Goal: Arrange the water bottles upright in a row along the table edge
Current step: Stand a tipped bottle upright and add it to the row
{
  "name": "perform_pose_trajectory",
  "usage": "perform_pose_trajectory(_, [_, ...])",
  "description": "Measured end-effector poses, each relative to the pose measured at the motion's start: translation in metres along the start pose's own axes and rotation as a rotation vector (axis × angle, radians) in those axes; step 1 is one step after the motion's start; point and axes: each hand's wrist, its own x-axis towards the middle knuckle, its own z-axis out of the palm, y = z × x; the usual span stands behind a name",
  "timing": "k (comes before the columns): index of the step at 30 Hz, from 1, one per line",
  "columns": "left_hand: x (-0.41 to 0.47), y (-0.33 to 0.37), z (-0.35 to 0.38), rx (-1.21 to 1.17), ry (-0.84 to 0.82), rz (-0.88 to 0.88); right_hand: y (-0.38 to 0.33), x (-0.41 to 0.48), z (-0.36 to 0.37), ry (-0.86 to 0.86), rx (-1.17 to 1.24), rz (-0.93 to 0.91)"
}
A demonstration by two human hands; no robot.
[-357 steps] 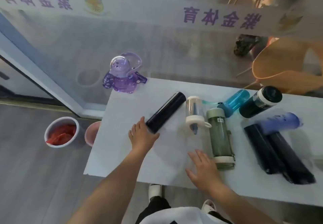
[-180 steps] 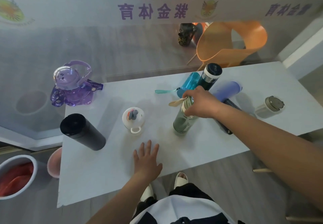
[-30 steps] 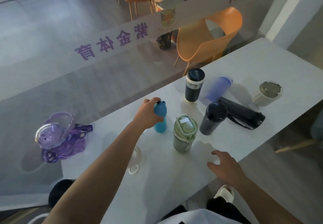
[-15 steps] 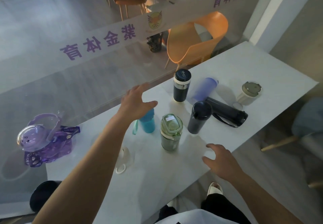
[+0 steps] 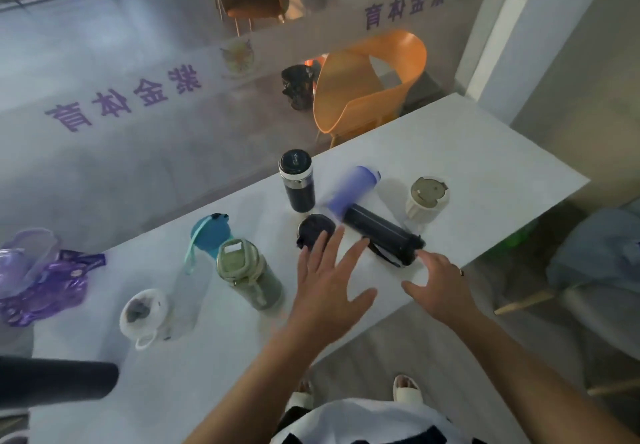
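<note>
Several bottles stand upright on the white table point(image 5: 467, 152): a clear bottle with a white lid point(image 5: 147, 315), a teal bottle point(image 5: 211, 235), a green bottle point(image 5: 247, 275), a black bottle point(image 5: 313, 232) and a dark flask with a steel band point(image 5: 297, 180). A black flask point(image 5: 381, 232) and a blue-purple bottle point(image 5: 351, 189) lie on their sides. My left hand point(image 5: 327, 287) hovers open over the black bottle, partly hiding it. My right hand point(image 5: 438, 286) is open, its fingertips at the lying black flask's near end.
A cream ribbed cup point(image 5: 426, 201) stands at the right. Another black bottle point(image 5: 55, 379) shows at the left edge. A purple jug point(image 5: 38, 274) sits at the far left corner. An orange chair point(image 5: 370, 87) stands behind the glass wall beyond the table.
My left hand has let go of the teal bottle, which stands upright, and swung right over the black bottle. My right hand has moved up to the lying black flask.
</note>
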Motion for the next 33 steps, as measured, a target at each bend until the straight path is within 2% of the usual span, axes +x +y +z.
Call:
perform_pose_trajectory(3, [-0.005, 0.004, 0.052, 0.026, -0.001, -0.122, 0.019, 0.025, 0.005, 0.036, -0.145, -0.133])
perform_pose_trajectory(6, [-0.008, 0.007, 0.09, 0.042, -0.069, -0.296, 0.032, 0.047, 0.016, -0.005, -0.236, -0.221])
perform_pose_trajectory(13, [-0.022, 0.013, 0.122, -0.021, -0.219, -0.642, 0.043, 0.077, 0.032, -0.072, -0.136, -0.247])
perform_pose_trajectory(18, [-0.037, 0.015, 0.123, -0.033, -0.207, -0.696, 0.048, 0.086, 0.038, -0.047, -0.037, -0.248])
perform_pose_trajectory(24, [-0.04, 0.005, 0.116, -0.067, -0.209, -0.695, 0.036, 0.07, 0.03, 0.029, -0.027, -0.284])
perform_pose_trajectory(29, [-0.029, -0.017, 0.107, -0.082, -0.202, -0.666, 0.014, 0.056, 0.001, 0.124, -0.052, -0.423])
perform_pose_trajectory(33, [-0.021, -0.033, 0.106, -0.087, -0.23, -0.627, -0.017, 0.06, -0.027, 0.066, -0.164, -0.535])
